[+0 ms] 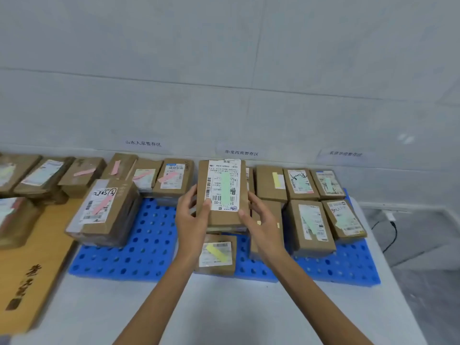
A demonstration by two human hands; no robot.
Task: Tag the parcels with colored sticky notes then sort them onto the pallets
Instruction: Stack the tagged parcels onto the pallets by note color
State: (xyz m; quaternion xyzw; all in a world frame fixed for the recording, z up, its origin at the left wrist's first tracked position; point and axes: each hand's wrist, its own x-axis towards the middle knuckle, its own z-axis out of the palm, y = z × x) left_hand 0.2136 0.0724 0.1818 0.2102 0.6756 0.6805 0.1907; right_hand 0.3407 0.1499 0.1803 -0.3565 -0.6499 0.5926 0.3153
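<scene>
I hold a brown cardboard parcel (222,192) above the blue pallet (139,247), its white label bearing a green sticky note (225,188). My left hand (193,220) grips its left edge and my right hand (263,222) grips its right edge, thumbs on top. Below it lies a small parcel with a yellow note (216,253). Parcels with green notes (312,227) lie at the right of the pallet. Parcels with pink notes (104,210) lie at its left.
A wooden board (32,270) at the left carries more parcels. Paper signs (241,153) hang on the white wall behind. The pallet stands on a white surface (224,307). A black cable (390,235) runs on the grey floor at the right.
</scene>
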